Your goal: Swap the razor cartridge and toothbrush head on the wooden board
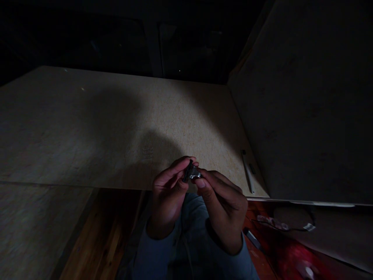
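Observation:
My left hand (169,191) pinches a small black bar-shaped piece (188,171) between thumb and fingers, in front of my body near the table's front edge. My right hand (223,204) is closed on a shiny silvery piece (195,174) that meets the black one. Whether the two are joined as one object I cannot tell in the dim light. The fingertips of both hands almost touch around them and cover parts of both pieces.
A pale, marbled tabletop (175,112) spreads ahead. Toward its right edge lie a slim white stick-like tool (248,171) and a small dark item (252,168). A tall panel (309,101) rises on the right. Below it are a red bag (303,256) and a cable (274,225).

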Demonstrator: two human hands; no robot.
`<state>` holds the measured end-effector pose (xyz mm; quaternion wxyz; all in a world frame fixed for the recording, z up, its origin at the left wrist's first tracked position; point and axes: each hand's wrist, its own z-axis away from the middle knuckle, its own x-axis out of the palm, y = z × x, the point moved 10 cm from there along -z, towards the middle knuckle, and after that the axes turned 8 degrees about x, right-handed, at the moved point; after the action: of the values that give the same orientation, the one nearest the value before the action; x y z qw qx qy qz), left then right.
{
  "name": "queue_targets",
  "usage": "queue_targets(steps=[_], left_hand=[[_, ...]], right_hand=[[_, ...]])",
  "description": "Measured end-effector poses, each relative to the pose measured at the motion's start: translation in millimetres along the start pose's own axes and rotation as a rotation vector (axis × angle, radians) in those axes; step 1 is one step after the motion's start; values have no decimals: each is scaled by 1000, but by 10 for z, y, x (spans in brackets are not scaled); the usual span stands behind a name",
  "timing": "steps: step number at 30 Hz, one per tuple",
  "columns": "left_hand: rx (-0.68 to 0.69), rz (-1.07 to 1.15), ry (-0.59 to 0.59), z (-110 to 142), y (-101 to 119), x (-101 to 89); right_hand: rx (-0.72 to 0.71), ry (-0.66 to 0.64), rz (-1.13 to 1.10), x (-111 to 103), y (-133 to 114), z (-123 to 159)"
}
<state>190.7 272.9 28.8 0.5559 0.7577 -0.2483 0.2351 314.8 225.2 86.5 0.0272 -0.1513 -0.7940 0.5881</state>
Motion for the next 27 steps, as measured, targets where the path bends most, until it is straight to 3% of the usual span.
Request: queue_targets(steps=[13,27], left_hand=[[18,15,-77,-12,20,55],[47,-148,-112,-11,104,17]], right_hand=[[-19,-33,13,10,-1,-14],[-7,-44,85,12,5,-22]])
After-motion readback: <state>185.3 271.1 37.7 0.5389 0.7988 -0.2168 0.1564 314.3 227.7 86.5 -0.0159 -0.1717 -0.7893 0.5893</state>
